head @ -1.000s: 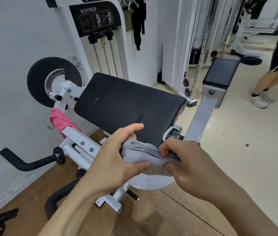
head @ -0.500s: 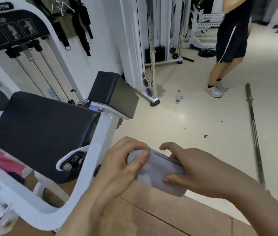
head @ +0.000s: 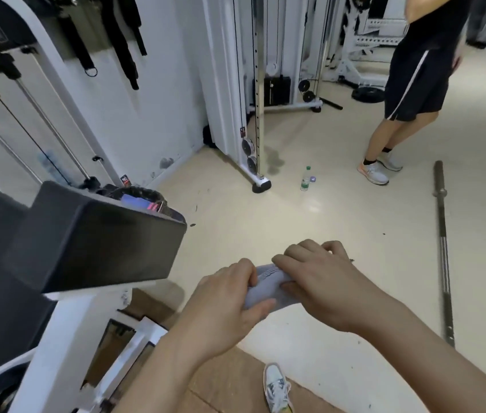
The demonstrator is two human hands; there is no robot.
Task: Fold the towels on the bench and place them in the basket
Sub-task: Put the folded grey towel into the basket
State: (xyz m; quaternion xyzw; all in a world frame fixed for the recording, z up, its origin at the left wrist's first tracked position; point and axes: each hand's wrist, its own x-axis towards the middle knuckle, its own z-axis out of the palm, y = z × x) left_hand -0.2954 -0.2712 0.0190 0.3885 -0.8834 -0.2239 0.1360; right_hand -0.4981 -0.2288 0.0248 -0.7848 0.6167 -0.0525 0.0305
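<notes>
Right of the black pad (head: 95,234), above the pale floor, both hands hold one small grey towel (head: 268,286) in the air, already folded to a thick bundle. The left hand (head: 226,296) grips the end nearer to the pad, its thumb below and its fingers curled over the top. The right hand (head: 319,281) closes on the other end with curled fingers. The long axis of the bundle runs from hand to hand, slanting a little away from the pad. Behind the far edge of the pad shows what seems to be the basket (head: 146,190), a dark round rim with blue and pink cloth inside. It lies left and forward of the grip, so the left hand is the nearer one. The towel would probably have to pass over the corner of the pad to reach it.
</notes>
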